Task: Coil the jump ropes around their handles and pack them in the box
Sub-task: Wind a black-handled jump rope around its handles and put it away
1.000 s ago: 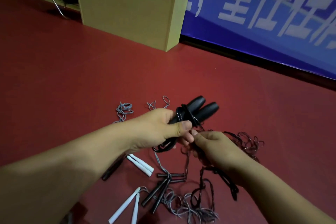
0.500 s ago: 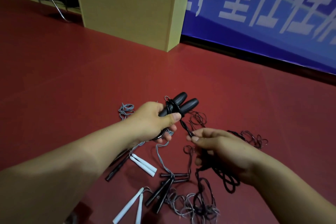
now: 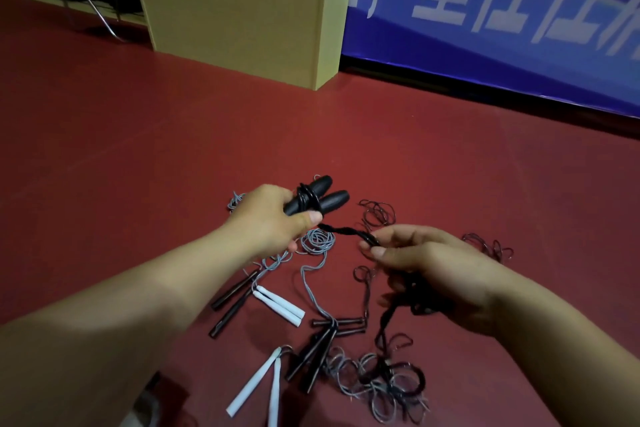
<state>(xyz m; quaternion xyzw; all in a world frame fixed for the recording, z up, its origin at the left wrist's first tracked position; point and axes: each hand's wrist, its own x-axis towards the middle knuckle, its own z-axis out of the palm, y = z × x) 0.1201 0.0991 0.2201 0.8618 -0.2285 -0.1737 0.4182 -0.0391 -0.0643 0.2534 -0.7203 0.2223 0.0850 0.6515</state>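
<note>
The left hand [image 3: 273,218] grips the paired black handles [image 3: 318,199]; the right hand [image 3: 422,260] pinches the twisted black rope [image 3: 341,229] at its fingertips [image 3: 367,246]

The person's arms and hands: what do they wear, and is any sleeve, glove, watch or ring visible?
Both forearms are bare up to the frame edge, so no sleeve shows. The left hand and right hand wear no gloves; no watch, ring or marking is visible.

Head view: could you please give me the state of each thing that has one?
Left hand: grips the black handles, a few rope turns wound round them.
Right hand: pinches the black rope, stretched between the hands.
White handles: loose on the floor, uncoiled.
Grey rope: tangled on the floor.
</note>
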